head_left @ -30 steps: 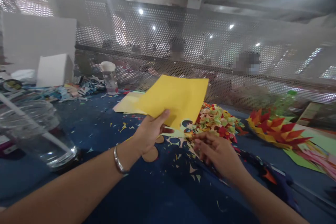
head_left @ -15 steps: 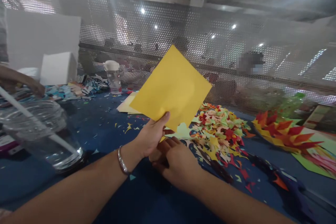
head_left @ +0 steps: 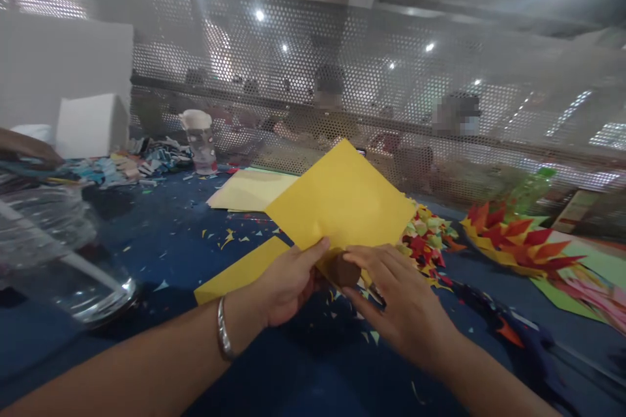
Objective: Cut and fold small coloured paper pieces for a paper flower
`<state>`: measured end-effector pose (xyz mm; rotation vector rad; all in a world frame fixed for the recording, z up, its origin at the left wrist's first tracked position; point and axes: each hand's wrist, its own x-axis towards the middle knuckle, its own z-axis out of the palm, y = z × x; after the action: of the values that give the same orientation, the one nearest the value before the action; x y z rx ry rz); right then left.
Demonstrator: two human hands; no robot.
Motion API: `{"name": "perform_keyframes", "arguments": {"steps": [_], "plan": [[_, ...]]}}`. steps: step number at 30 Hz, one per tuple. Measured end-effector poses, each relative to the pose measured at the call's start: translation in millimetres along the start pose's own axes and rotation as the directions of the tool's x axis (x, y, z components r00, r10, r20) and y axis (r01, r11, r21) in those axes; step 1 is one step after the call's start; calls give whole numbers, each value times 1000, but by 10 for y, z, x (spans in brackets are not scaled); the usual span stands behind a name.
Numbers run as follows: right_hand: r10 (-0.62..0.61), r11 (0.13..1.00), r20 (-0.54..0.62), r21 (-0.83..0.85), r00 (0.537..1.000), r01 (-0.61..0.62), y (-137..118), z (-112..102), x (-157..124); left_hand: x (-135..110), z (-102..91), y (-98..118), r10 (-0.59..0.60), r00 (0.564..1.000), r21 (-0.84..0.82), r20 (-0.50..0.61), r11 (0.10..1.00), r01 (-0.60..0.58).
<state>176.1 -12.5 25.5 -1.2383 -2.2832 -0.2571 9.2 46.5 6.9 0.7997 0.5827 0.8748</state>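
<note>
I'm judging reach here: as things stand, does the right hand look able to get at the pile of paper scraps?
Probably yes: the right hand is near the paper scraps, whose right side looks uncovered, though that hand holds a brown disc and the raised yellow sheet hides some.

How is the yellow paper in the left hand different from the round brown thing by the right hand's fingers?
The yellow paper is bright; the round brown piece is dark. The yellow paper has straight edges and pointed corners; the round brown piece has a curved edge. The yellow paper is much bigger than the round brown piece. Both are up in the hands, above the blue table.
</note>
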Motion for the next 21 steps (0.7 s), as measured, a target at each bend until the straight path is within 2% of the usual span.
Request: {"name": "perform_keyframes", "arguments": {"steps": [5,13,21], "plan": [[-28,999,82,40,996,25,29,37,-14,-35,48,-12,-91,996,-2,-25,996,91],[-51,996,112,76,992,42,70,46,-24,-9,-30,-12,-117,993,42,4,992,116],[-23,995,147,97,989,9,50,30,-25,-34,-28,-26,-112,993,83,22,991,110]]}}
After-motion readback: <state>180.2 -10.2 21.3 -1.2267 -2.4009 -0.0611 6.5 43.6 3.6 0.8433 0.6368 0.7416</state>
